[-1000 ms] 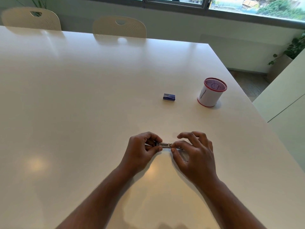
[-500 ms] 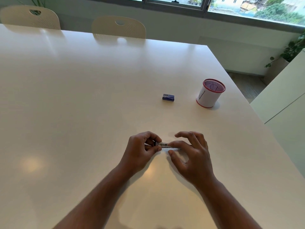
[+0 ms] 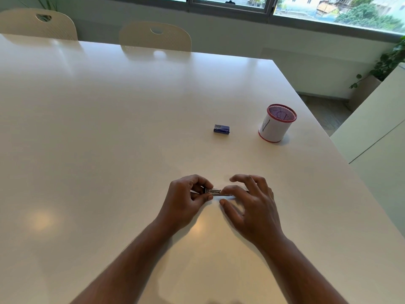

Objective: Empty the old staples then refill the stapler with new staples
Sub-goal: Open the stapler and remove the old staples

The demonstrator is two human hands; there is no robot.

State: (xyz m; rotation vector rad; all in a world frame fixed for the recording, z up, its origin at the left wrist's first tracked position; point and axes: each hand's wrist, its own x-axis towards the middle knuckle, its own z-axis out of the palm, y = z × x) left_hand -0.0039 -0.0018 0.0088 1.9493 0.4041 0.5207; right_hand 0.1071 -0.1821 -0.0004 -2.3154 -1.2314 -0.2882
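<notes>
Smooth, glossy white table [image 3: 109, 139], catching soft reflections of light. Near its front middle, a small metal stapler [image 3: 215, 191], slim and silvery, lying crosswise between both hands, mostly hidden by fingers; cannot tell whether open or closed. Left hand [image 3: 186, 200] curled tight around the left end, thumb and forefinger pinching the shiny metal. Right hand [image 3: 252, 205] over the right end, forefinger bent down onto the stapler's top, thumb [image 3: 228, 207] stretched out just in front and apart from it, remaining fingers arched loosely above; a light fingertip touch rather than a full grasp. Farther back, well apart from the hands, a small blue staple box [image 3: 221, 129], rectangular, lying flat with pale print on top. To the right of that, near the table's right edge, a round mesh cup [image 3: 277, 123], red-rimmed top and bottom, wrapped in white paper with a dark pen mark on the side. Beyond the far edge, two cream chairs [image 3: 155, 36] with perforated backs and oval handle holes. Leafy potted plant [image 3: 388, 60] against the wall on the right
</notes>
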